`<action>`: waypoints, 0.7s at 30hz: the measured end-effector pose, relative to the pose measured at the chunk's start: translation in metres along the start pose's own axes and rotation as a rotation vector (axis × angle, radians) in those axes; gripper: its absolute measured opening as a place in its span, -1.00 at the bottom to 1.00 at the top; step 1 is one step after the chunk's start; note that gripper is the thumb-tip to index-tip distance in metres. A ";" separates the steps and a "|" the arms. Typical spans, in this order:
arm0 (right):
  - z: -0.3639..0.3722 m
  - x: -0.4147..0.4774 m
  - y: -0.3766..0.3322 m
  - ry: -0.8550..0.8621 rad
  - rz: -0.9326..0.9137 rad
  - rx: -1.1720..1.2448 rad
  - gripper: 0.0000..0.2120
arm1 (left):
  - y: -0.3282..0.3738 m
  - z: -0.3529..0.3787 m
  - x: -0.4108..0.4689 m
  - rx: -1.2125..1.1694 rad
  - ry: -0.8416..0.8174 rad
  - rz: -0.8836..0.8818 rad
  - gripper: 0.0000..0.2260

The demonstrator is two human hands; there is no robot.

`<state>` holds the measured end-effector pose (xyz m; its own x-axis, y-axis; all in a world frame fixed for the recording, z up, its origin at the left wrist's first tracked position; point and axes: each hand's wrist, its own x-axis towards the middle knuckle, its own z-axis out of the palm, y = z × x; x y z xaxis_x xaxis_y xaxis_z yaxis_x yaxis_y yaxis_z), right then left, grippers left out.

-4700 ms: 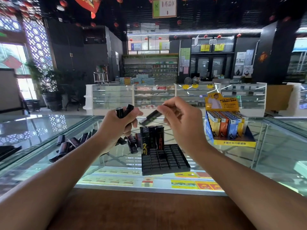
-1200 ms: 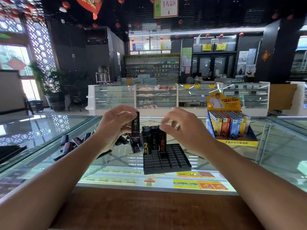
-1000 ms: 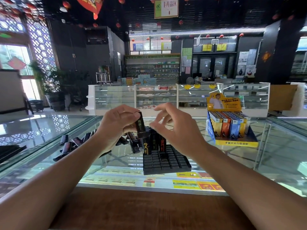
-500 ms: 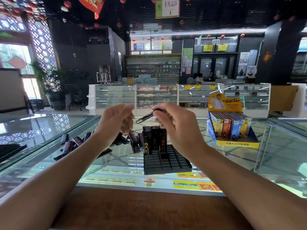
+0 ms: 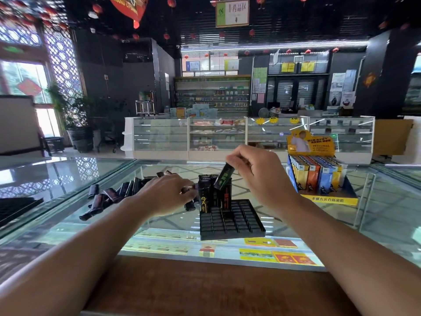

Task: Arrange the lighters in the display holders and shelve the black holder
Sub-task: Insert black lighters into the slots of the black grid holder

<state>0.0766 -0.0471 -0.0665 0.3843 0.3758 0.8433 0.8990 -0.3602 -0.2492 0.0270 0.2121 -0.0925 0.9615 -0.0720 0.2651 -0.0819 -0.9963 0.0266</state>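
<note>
On the glass desk (image 5: 387,213) a black holder (image 5: 232,222) lies flat, few lighters upright along its far edge, beside a full yellow display box (image 5: 319,179). Left of it, loose lighters (image 5: 107,197) sprawl under the left hand (image 5: 166,192), fingers curled among them. Above the holder, the right hand (image 5: 257,176) pinches a tilted lighter (image 5: 224,175).

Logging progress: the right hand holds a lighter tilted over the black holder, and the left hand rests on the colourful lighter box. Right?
Not quite. In the head view the left hand rests on the loose dark lighters, not the colourful box. The right hand does hold a tilted lighter over the black holder.
</note>
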 end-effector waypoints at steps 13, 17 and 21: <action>0.020 -0.010 -0.013 -0.133 -0.090 -0.247 -0.80 | 0.006 -0.003 0.004 -0.098 -0.022 0.047 -0.84; 0.020 -0.010 -0.012 -0.157 -0.093 -0.352 -0.75 | 0.003 -0.009 0.002 -0.203 -0.045 0.003 -0.86; 0.018 -0.010 -0.018 -0.116 -0.072 -0.335 -0.75 | 0.002 -0.010 0.002 -0.200 -0.007 -0.023 -0.75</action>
<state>0.0603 -0.0290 -0.0796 0.3612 0.4976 0.7886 0.8131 -0.5820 -0.0052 0.0258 0.2101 -0.0825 0.9654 -0.0506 0.2557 -0.1100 -0.9684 0.2238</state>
